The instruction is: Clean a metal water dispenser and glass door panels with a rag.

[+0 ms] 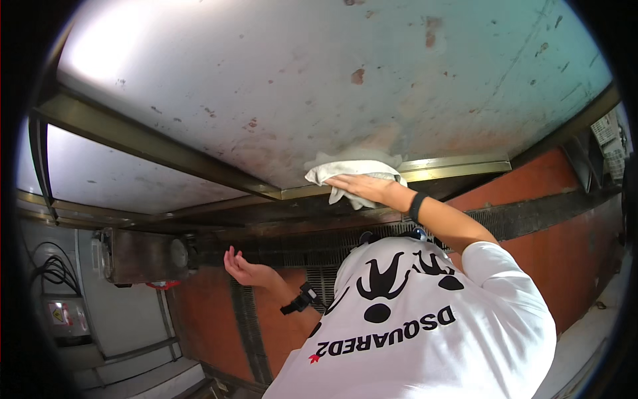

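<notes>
My right hand (pixel 361 187) lies flat on a folded white cloth (pixel 354 167), pressing it against the lower edge of a large grey metal panel (pixel 299 95). The cloth partly covers a metal frame rail (pixel 458 168) along that edge, and part of it hangs below. Brownish spots and dark scuffs mark the panel, with a reddish smear just above the cloth. My left hand (pixel 246 268) is held away from the panel, above the floor, palm partly turned up with fingers loosely curled and nothing in it.
Dark floor grates (pixel 289 249) run between reddish-orange floor sections (pixel 199 309). At left stands a boxy metal appliance (pixel 144 257), near coiled black cable (pixel 57 272) and a box with a warning label (pixel 65 316). A metal crossbar (pixel 164 142) slants down the panel's left side.
</notes>
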The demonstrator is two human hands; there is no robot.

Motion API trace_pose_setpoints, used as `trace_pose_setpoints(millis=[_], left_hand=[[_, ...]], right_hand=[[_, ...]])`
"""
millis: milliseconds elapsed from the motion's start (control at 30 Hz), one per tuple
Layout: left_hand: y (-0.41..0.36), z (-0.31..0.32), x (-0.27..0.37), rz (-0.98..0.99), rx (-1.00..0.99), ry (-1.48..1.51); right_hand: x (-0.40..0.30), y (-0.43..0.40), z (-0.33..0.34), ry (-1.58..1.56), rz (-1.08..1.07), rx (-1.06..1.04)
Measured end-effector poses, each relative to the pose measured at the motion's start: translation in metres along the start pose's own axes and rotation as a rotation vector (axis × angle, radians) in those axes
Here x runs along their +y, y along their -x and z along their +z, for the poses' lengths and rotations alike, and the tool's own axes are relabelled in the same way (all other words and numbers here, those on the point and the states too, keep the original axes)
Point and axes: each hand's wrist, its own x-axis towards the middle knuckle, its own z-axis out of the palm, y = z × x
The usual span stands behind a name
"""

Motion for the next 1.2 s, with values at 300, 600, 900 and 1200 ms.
trace_pose_setpoints(millis=[300,600,900,1200], left_hand=[[0.005,0.027,0.028,-0.017,-0.105,0.000],[-0.001,0.076,0.106,0.096,-0.294,0.146],[-0.028,0.085,0.128,0.240,-0.108,0.038],[-0.032,0.153,0.112,0.124,-0.090,0.067]], right_hand=[[0.071,0.018,-0.243,0.388,0.385,0.936],[0.122,0.179,-0.286,0.672,0.763,1.247],[0.105,0.260,-0.162,0.024,1.249,1.570],[0.093,0.250,0.029,-0.306,1.264,1.945]])
